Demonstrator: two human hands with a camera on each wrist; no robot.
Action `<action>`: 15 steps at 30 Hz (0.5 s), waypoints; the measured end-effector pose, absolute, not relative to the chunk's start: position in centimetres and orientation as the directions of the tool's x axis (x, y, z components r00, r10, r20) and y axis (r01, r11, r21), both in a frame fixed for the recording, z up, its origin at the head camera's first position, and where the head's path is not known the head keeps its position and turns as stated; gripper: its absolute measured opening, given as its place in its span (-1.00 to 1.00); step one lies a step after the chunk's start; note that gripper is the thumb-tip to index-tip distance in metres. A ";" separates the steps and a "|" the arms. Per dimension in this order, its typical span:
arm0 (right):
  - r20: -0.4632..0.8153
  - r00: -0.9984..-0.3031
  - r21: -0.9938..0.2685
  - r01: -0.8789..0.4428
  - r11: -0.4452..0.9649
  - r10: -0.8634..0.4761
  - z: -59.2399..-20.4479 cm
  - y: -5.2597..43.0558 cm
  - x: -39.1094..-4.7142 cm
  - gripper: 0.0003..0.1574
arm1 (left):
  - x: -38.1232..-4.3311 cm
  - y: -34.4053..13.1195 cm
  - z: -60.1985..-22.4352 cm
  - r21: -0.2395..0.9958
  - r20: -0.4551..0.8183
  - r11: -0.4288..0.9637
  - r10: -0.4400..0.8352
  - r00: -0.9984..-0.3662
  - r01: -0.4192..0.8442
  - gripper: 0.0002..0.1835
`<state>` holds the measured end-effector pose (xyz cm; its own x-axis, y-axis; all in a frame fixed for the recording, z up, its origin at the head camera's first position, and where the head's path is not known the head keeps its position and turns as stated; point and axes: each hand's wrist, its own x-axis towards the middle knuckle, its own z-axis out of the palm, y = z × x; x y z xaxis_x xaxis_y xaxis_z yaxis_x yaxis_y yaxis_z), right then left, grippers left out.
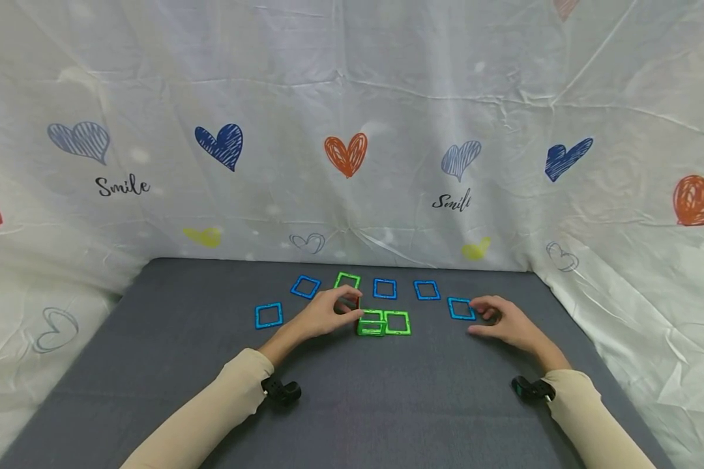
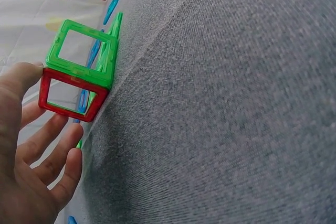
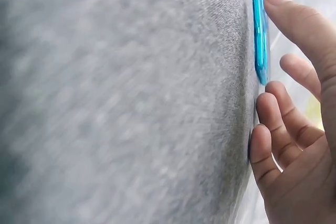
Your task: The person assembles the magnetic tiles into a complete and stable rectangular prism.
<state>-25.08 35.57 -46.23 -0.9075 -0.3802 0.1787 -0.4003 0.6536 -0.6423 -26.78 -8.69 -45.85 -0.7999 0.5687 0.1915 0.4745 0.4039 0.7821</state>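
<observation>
My left hand pinches a red square magnetic tile by its edges, thumb at one corner and fingertips along the opposite side. This tile stands upright as the left side of a small box of green magnetic tiles. Flat against the box's right side lies another green tile. At the right, my right hand hovers low with thumb and fingers apart, beside a flat blue magnetic tile. In the right wrist view, the blue tile appears edge-on near the fingertips; whether they touch it, I cannot tell.
Along the back of the grey table lie several flat blue tiles, among them one behind the box and one at the left. A green tile lies partly behind my left hand. A heart-printed cloth hangs behind.
</observation>
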 end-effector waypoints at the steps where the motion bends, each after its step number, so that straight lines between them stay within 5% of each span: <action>1: 0.175 -0.909 -0.641 -0.397 0.657 -0.379 -46.3 35.6 -25.3 -0.34 | -26.8 -8.7 -45.8 0.783 0.191 0.404 0.569 -0.800 0.474 -0.53; 15: 0.115 -0.925 -0.647 -0.347 0.679 -0.363 -46.1 34.8 -26.6 -0.40 | -26.8 -8.7 -45.8 0.780 0.193 0.401 0.575 -0.795 0.480 -0.52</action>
